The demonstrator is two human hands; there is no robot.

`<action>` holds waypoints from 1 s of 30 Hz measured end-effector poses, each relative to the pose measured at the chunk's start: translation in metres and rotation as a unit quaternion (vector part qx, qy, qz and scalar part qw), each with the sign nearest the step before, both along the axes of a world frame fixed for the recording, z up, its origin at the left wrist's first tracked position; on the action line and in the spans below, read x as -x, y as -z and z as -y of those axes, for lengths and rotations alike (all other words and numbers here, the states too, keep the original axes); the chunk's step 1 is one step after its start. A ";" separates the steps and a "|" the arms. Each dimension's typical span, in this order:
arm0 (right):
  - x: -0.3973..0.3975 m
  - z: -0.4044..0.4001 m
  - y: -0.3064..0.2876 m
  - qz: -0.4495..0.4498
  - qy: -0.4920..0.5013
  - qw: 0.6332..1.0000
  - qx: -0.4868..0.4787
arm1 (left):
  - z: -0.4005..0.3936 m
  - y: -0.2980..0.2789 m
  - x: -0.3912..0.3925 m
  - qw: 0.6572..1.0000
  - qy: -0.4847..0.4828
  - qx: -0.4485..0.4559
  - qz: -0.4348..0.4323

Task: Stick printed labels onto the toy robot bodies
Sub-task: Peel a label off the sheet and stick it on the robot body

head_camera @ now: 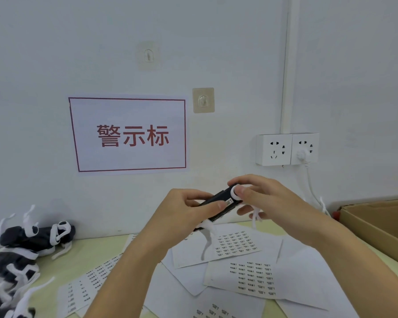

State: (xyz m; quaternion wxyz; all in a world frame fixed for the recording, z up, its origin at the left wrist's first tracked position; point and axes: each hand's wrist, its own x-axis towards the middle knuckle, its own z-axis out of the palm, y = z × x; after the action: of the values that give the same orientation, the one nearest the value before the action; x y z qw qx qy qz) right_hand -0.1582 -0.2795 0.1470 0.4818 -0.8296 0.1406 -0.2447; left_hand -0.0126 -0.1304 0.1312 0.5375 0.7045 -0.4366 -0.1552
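Observation:
Both hands hold one black toy robot body (217, 198) with white limbs up above the table. My left hand (186, 210) grips its lower end, the thumb pressing on a small printed label (228, 202) stuck to the black side. My right hand (260, 198) grips the upper end around a white round part. White thin limbs dangle below the hands. Several label sheets (237, 245) with rows of small printed labels lie on the table below, one more label sheet (254, 277) nearer to me.
A pile of black-and-white toy robot bodies (30, 244) lies at the left on the pale table (83, 258). An open cardboard box (377, 223) stands at the right. On the wall are a red-framed sign (129, 134) and a socket (285, 149) with a white cable.

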 end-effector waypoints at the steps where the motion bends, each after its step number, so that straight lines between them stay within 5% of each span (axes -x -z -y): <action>1: 0.000 0.000 -0.001 0.008 0.003 1.000 -0.026 | 0.001 0.000 0.001 1.000 -0.008 0.013 -0.005; 12: 0.003 0.011 -0.002 0.015 -0.029 0.983 -0.180 | 0.008 0.000 -0.001 0.970 -0.047 0.152 -0.185; 19: 0.028 0.015 -0.008 -0.147 -0.124 0.981 -0.007 | 0.003 -0.001 0.004 0.982 -0.020 0.149 -0.116; 25: 0.040 0.009 -0.020 -0.123 -0.083 0.987 0.053 | 0.018 0.005 0.023 0.977 0.034 0.191 -0.090; 30: 0.058 0.022 -0.024 -0.124 -0.054 0.989 0.052 | 0.035 0.018 0.021 0.974 -0.042 0.155 -0.157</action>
State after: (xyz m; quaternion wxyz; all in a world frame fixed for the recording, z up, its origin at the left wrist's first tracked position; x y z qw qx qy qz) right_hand -0.2159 -0.3013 0.1707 0.4290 -0.8840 0.1413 -0.1202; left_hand -0.0338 -0.1657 0.1130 0.7082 0.5969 -0.3359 -0.1712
